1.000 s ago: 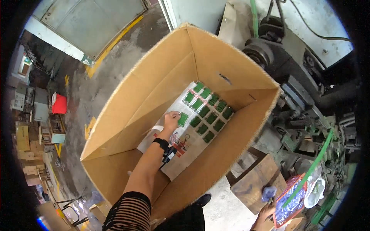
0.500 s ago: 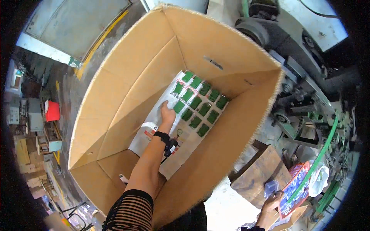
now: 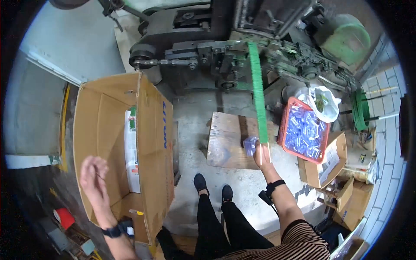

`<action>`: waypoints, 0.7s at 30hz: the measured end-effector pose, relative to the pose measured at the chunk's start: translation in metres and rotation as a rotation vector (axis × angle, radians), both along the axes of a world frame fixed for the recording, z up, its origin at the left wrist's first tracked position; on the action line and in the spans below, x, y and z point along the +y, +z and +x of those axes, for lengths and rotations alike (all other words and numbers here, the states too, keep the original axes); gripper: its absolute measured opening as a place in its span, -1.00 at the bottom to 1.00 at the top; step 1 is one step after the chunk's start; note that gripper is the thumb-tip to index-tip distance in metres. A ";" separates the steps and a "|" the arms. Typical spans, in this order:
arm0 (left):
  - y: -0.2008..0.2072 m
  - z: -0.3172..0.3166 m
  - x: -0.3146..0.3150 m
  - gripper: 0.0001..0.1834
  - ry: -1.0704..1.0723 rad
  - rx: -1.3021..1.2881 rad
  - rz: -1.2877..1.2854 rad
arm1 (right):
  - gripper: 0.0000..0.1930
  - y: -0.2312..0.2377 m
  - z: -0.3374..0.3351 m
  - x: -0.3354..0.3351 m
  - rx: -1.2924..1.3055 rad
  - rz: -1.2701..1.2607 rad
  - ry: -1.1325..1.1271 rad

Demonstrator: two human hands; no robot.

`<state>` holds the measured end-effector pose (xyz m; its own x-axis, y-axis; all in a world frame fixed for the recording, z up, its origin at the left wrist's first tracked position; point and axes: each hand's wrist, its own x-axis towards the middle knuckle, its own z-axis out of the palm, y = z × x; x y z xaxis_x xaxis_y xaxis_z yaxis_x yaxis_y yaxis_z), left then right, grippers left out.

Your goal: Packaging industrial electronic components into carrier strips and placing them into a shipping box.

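Observation:
My left hand [image 3: 94, 180] is raised over the near left side of a tall cardboard box [image 3: 154, 173]; its fingers are apart, a little blurred, with nothing in them. Inside the box, a white printed sheet [image 3: 132, 162] and some green bundles [image 3: 132, 116] show past the wall, which hides the rest. My right hand [image 3: 263, 156] is at the near end of a long row of stacked green pieces [image 3: 258, 95] on two thin pale rails. Its partly hidden fingers appear closed on a clear bluish plastic piece [image 3: 249, 146] beside the rails.
Dark machinery [image 3: 186, 56] spans the back, and the green row runs into it. A wooden board [image 3: 227, 138] lies under my right hand. To the right are a red basket [image 3: 284, 130] of clear plastic pieces, a white bag [image 3: 331, 108] and an open carton [image 3: 308, 173].
My left hand has come up out of the box, off the printed sheet. The view has swung right, showing the machine and both arms. My right hand now appears at the green row's end.

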<state>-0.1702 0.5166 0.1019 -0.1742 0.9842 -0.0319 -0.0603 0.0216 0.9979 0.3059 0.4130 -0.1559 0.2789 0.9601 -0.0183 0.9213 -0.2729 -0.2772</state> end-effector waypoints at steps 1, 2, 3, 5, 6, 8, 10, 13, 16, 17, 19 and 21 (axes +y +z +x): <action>0.009 0.022 -0.018 -0.66 -0.143 -0.011 0.012 | -0.83 0.003 0.004 -0.005 -0.115 -0.034 0.084; 0.007 0.051 -0.038 -0.68 -0.187 -0.079 -0.071 | -0.83 -0.001 0.011 -0.013 -0.116 -0.026 0.069; -0.002 0.081 -0.059 -0.70 -0.229 -0.140 -0.155 | -0.80 -0.015 0.018 -0.022 -0.113 -0.120 0.046; -0.033 0.128 -0.093 -0.77 -0.439 -0.340 -0.500 | -0.77 -0.023 0.022 -0.033 -0.098 -0.201 0.024; -0.058 0.150 -0.108 -0.73 -0.536 -0.448 -0.597 | -0.75 -0.024 0.017 -0.034 -0.111 -0.117 0.074; -0.127 0.181 -0.140 -0.71 -0.595 -0.439 -0.690 | -0.70 0.001 -0.010 -0.022 -0.076 0.068 0.112; -0.174 0.229 -0.156 -0.71 -0.661 -0.439 -0.744 | -0.67 -0.003 -0.005 -0.020 -0.100 0.040 0.037; -0.221 0.281 -0.162 -0.70 -0.663 -0.388 -0.786 | -0.59 -0.010 0.002 -0.019 -0.065 0.013 -0.066; -0.215 0.327 -0.147 -0.66 -0.558 -0.205 -0.856 | -0.54 0.006 0.006 -0.026 0.157 -0.174 -0.164; -0.212 0.344 -0.142 -0.65 -0.504 -0.085 -0.885 | -0.57 0.002 0.012 -0.036 0.134 -0.096 -0.091; -0.243 0.353 -0.131 -0.64 -0.512 -0.016 -0.687 | -0.60 0.000 -0.003 -0.040 0.133 -0.005 0.008; -0.278 0.356 -0.117 -0.63 -0.516 0.051 -0.489 | -0.66 -0.001 -0.024 -0.037 0.135 0.157 -0.082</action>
<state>0.1860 0.3991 -0.1760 0.2967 0.8166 -0.4951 0.1251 0.4807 0.8679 0.2821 0.3764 -0.1572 0.3609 0.9286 0.0869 0.8496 -0.2889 -0.4412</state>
